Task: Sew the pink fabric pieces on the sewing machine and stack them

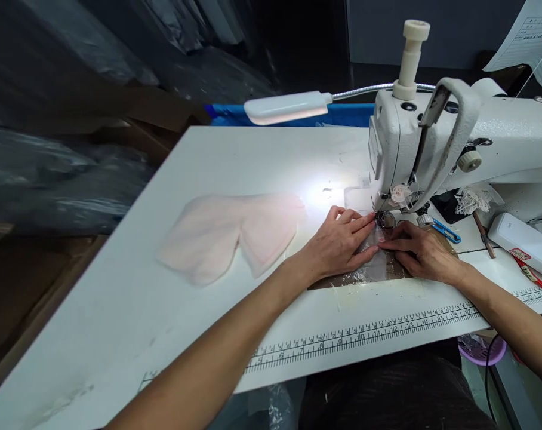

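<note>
My left hand (342, 242) lies flat, fingers stretched out and slightly apart, just left of the presser foot of a white sewing machine (399, 137). Under its fingers is a thin, see-through piece of material (376, 267) on a brown plate (333, 282). My right hand (416, 249) is on the other side of the presser foot, thumb and forefinger pinched together at the material. A small pinkish bit shows by those fingertips, but what they grip is too small to tell. Pale pink fabric pieces (239, 230) lie on the table to the left.
A white lamp (289, 108) lights the white table (132, 322). Blue thread snips (446, 231), a white box-like device (524, 245) and red-handled scissors (533, 275) lie at the right. A printed ruler (360, 337) runs along the front edge. Below is a purple basket (481, 355).
</note>
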A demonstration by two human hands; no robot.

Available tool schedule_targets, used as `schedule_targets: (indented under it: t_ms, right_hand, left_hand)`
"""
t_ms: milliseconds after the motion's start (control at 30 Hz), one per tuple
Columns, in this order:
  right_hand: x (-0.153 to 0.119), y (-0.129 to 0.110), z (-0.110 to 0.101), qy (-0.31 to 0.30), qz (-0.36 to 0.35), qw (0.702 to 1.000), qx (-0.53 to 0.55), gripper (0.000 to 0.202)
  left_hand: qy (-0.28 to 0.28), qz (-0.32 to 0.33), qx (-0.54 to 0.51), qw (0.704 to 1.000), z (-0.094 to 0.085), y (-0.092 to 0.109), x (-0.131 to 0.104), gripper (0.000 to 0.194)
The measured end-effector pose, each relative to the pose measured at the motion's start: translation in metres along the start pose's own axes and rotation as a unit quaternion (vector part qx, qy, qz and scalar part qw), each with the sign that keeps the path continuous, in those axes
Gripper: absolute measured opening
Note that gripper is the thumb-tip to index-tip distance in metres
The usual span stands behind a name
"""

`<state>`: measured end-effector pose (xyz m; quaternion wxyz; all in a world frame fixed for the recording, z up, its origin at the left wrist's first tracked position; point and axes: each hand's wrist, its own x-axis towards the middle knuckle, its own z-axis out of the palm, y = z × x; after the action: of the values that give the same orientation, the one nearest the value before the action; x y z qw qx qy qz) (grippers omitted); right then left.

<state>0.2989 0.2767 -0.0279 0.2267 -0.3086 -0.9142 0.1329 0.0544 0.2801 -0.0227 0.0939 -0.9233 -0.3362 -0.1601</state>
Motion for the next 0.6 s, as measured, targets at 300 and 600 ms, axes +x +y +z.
schedule_targets:
  t_ms: [300,600]
  right_hand:
    - [0.0009,0.0013,-0.0012,-0.010,-0.005,1.000,0.006,0.031]
    - [0.0002,0.0020,-0.0030,0.003,-0.049,0.998,-0.029,0.034]
  left_hand:
    - [0.020,0.011,0.012,1.000,-0.0006,0.0012,0.0007,0.044]
    - [0.081,0.077,-0.030,0.993,0.0040,0.0024,-0.0005,0.025]
